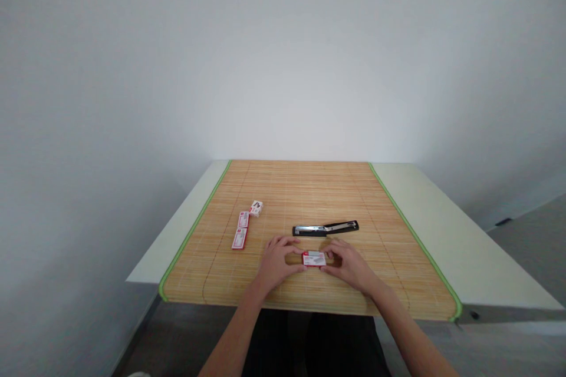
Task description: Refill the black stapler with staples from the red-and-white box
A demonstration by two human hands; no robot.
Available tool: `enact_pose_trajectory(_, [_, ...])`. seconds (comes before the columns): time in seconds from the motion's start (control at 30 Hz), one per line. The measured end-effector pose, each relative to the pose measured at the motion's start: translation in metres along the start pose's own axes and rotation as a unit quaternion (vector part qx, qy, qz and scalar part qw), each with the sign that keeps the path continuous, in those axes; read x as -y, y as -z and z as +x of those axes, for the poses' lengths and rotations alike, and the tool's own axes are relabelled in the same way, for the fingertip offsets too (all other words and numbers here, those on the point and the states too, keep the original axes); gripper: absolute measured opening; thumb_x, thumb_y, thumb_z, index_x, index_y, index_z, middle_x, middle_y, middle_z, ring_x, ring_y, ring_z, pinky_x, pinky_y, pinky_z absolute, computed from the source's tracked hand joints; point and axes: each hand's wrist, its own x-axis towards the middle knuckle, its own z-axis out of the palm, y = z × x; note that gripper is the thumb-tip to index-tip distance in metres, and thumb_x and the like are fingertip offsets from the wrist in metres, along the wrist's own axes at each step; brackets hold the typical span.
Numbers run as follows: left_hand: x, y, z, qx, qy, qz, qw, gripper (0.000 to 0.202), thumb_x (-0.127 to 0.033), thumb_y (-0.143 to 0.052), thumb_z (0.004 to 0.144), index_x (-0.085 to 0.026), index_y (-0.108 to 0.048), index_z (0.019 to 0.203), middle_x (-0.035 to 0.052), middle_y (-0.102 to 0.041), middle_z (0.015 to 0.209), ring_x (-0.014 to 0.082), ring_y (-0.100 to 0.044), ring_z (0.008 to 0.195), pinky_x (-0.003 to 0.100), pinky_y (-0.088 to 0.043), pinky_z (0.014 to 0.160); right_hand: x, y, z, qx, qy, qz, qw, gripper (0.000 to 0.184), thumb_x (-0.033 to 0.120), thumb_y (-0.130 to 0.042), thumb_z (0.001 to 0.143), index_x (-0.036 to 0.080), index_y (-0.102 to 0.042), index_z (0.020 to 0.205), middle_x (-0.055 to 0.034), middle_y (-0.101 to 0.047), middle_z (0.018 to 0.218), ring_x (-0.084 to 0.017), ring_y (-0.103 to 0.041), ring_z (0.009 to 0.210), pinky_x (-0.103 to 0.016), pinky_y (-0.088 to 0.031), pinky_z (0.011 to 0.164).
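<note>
A small red and white staple box (313, 258) lies on the bamboo mat (305, 200), near its front edge. My left hand (277, 260) pinches the box's left end and my right hand (349, 261) pinches its right end. Just behind the hands a black stapler (325, 228) lies swung open flat, its metal staple channel facing up.
Three more red and white staple boxes lie to the left on the mat: two flat ones (242, 220) (239, 239) and a small one on its side (256, 208). The mat covers a pale table (446, 230) set against a white wall.
</note>
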Motion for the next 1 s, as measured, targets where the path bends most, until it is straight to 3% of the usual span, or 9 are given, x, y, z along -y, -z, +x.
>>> enact_pose_trajectory(0.2, [-0.002, 0.000, -0.002, -0.026, -0.007, -0.020, 0.999, 0.046, -0.055, -0.090, 0.069, -0.036, -0.075, 0.109, -0.0007, -0.067, 0.130, 0.0287, -0.054, 0.125, 0.047, -0.038, 0.111, -0.004, 0.000, 0.001, -0.008, -0.021, 0.007, 1.000, 0.049, 0.039, -0.083, 0.079, 0.028, -0.067, 0.124, -0.0034, -0.064, 0.097, -0.024, -0.061, 0.090, -0.037, -0.050, 0.083])
enact_pose_trajectory(0.4, [0.001, -0.001, 0.008, -0.113, 0.035, -0.059, 0.991, 0.025, -0.045, -0.073, 0.089, -0.029, -0.070, 0.108, 0.0037, -0.067, 0.121, 0.0263, -0.059, 0.118, 0.045, -0.044, 0.106, -0.006, -0.002, 0.011, -0.026, -0.029, 0.035, 0.999, 0.032, 0.042, -0.072, 0.090, 0.030, -0.072, 0.120, -0.0025, -0.062, 0.093, -0.022, -0.061, 0.086, -0.035, -0.051, 0.080])
enact_pose_trajectory(0.5, [0.005, -0.002, 0.020, -0.129, 0.028, -0.037, 0.991, 0.039, -0.038, -0.074, 0.087, -0.031, -0.065, 0.125, 0.0041, -0.062, 0.134, 0.0270, -0.055, 0.127, 0.047, -0.040, 0.112, -0.003, -0.003, 0.016, -0.026, -0.023, 0.034, 0.999, 0.028, 0.039, -0.072, 0.091, 0.029, -0.074, 0.116, -0.0031, -0.063, 0.094, -0.022, -0.062, 0.085, -0.036, -0.052, 0.081])
enact_pose_trajectory(0.6, [0.011, -0.004, 0.034, -0.122, 0.032, -0.012, 0.992, 0.052, -0.038, -0.077, 0.085, -0.033, -0.062, 0.134, 0.0041, -0.057, 0.144, 0.0282, -0.049, 0.134, 0.049, -0.036, 0.117, 0.002, -0.005, 0.021, -0.024, -0.010, 0.020, 0.999, 0.018, 0.034, -0.072, 0.091, 0.029, -0.076, 0.107, -0.0038, -0.064, 0.094, -0.023, -0.062, 0.088, -0.037, -0.051, 0.083])
enact_pose_trajectory(0.73, [0.020, -0.006, 0.048, -0.088, 0.045, 0.013, 0.995, 0.040, -0.040, -0.077, 0.084, -0.033, -0.069, 0.122, 0.0025, -0.055, 0.148, 0.0291, -0.045, 0.137, 0.051, -0.032, 0.118, 0.007, -0.005, 0.026, -0.027, 0.012, -0.005, 1.000, 0.007, 0.030, -0.070, 0.091, 0.028, -0.076, 0.095, -0.0043, -0.065, 0.093, -0.024, -0.062, 0.093, -0.038, -0.051, 0.085])
enact_pose_trajectory(1.0, [0.023, 0.000, 0.044, -0.040, 0.004, 0.007, 0.999, 0.035, -0.042, -0.082, 0.080, -0.036, -0.075, 0.113, -0.0019, -0.053, 0.153, 0.0279, -0.039, 0.145, 0.051, -0.027, 0.121, 0.013, 0.000, 0.048, -0.102, 0.044, -0.049, 0.993, 0.013, 0.033, -0.068, 0.094, 0.029, -0.075, 0.104, -0.0063, -0.066, 0.099, -0.026, -0.059, 0.100, -0.041, -0.049, 0.090])
